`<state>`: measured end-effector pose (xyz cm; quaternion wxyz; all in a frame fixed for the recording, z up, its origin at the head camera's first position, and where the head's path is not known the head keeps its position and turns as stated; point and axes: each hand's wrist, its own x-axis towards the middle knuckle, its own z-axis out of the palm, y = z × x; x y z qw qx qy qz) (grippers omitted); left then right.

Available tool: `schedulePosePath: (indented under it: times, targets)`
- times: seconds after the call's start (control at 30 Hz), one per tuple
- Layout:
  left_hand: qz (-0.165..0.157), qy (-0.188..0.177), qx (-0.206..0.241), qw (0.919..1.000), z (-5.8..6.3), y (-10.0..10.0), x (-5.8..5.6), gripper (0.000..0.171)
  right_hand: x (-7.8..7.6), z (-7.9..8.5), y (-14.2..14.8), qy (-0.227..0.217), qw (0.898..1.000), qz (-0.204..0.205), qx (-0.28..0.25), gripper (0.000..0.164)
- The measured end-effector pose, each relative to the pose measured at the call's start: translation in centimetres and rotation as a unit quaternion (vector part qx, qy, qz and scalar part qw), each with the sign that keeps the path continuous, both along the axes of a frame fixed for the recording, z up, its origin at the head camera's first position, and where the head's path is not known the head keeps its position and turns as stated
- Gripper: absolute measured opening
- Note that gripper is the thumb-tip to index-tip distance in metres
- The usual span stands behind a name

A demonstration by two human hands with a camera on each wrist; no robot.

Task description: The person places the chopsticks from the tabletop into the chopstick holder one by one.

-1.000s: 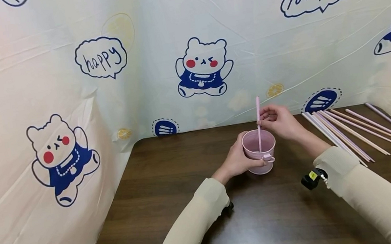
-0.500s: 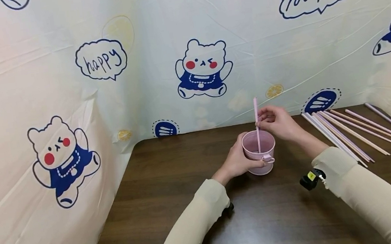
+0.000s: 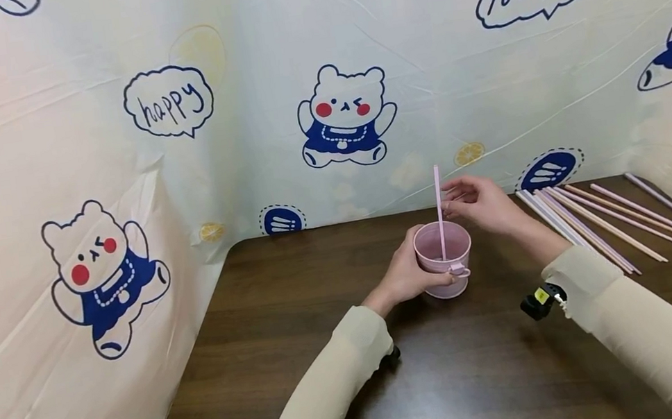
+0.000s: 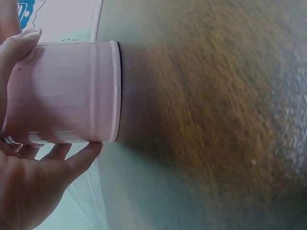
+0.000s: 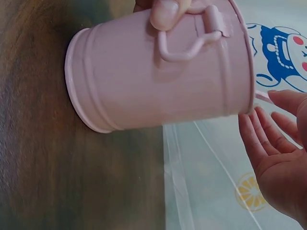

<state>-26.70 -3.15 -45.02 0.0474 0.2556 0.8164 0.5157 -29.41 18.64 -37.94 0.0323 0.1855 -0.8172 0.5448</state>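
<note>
A small pink metal bucket (image 3: 448, 283) with a little wire handle stands upright on the table. My left hand (image 3: 408, 272) grips it from the left, thumb across the front near the handle, fingers round the far side; the left wrist view shows the bucket's wall (image 4: 67, 91) between thumb and fingers. A long thin pink stick (image 3: 439, 207), like a drinking straw, stands nearly upright inside the bucket. Just right of the stick is my right hand (image 3: 483, 205), its fingers loose and slightly bent. In the right wrist view those fingertips (image 5: 247, 127) are beside the bucket's rim.
Several pastel sticks (image 3: 602, 226) lie fanned out on the dark wooden table (image 3: 303, 353) to the right, beyond my right forearm. A printed cloth (image 3: 420, 73) hangs along the table's back edge, and more cloth hangs at the left. Both wrists carry small black cameras.
My right thumb and fingers have let go of the pink stick and moved slightly right of it. The stick stays standing in the bucket. My left hand keeps its grip.
</note>
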Motion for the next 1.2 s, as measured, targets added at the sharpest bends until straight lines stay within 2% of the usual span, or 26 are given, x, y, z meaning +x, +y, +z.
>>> schedulePosePath:
  times: [0.23, 0.43, 0.63, 0.87, 1.07, 1.2]
  targets:
    - [0.005, 0.0, -0.001, 1.0, 0.0, 0.1, 0.0, 0.101, 0.0, 1.0, 1.3, 0.013, 1.0, -0.013, 0.022, 0.035]
    - [0.002, 0.0, 0.007, 1.0, -0.2, 0.0, 0.1, 0.1, 0.2, 1.8, 3.3, 0.039, 0.995, -0.064, 0.061, 0.036]
    - [-0.001, 0.002, 0.01, 0.9999, -0.2, -0.1, 0.0, 0.1, 0.2, 1.8, 5.8, 0.035, 0.989, -0.111, 0.091, 0.036]
    - [-0.003, 0.002, 0.008, 1.0, -0.3, -0.1, -0.1, 0.1, 0.3, 0.6, 7.8, 0.032, 0.983, -0.135, 0.119, 0.033]
    - [-0.005, 0.003, 0.01, 0.9999, -0.3, -0.1, -0.1, 0.1, 0.0, -1.0, 9.3, 0.026, 0.98, -0.13, 0.148, 0.034]
    - [-0.007, 0.003, 0.01, 0.9999, -0.4, -0.1, -0.2, 0.1, 0.0, -1.8, 10.4, 0.005, 0.975, -0.132, 0.178, 0.038]
